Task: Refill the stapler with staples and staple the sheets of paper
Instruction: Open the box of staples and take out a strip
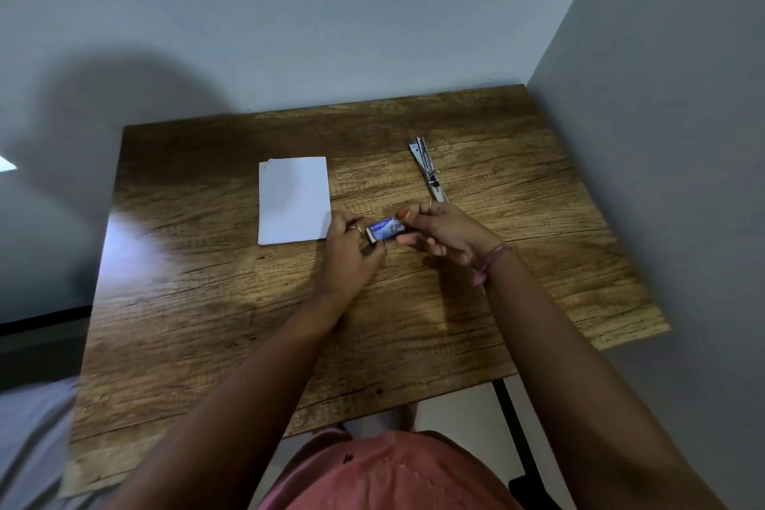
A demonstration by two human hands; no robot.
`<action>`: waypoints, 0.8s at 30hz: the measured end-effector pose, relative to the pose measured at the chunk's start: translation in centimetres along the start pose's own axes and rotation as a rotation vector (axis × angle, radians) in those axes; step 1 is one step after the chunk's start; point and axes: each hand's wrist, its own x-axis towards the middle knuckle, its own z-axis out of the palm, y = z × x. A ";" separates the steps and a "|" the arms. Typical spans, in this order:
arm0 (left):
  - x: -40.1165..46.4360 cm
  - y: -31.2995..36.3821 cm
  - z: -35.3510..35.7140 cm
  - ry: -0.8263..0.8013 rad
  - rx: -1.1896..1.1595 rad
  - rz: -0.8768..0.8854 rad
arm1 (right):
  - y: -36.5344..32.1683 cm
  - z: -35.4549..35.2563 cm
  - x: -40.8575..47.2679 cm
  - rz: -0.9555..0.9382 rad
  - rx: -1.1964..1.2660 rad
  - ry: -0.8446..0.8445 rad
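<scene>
A small blue staple box (385,229) is held between both hands just above the wooden table (248,302). My right hand (445,234) grips its right end. My left hand (352,253) pinches its left end, where a pale inner edge shows. White sheets of paper (294,199) lie flat just left of my hands. The metal stapler (428,174) lies swung open flat on the table, beyond my right hand and apart from it.
The table stands in a corner, with grey walls behind it and to its right. A black table leg (513,426) shows at the lower right. A grey surface (29,426) lies past the table's left edge.
</scene>
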 end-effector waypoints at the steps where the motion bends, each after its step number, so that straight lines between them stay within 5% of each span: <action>1: 0.0 0.0 0.0 -0.003 0.004 0.007 | -0.2 0.1 -0.1 0.011 -0.015 -0.023; 17: 0.3 -0.2 -0.6 -0.063 -0.118 -0.060 | -0.7 -0.1 0.6 -0.007 -0.399 0.173; 24: 0.0 -0.3 -0.6 -0.015 -0.167 -0.049 | -0.9 1.0 0.4 -0.101 -0.809 0.323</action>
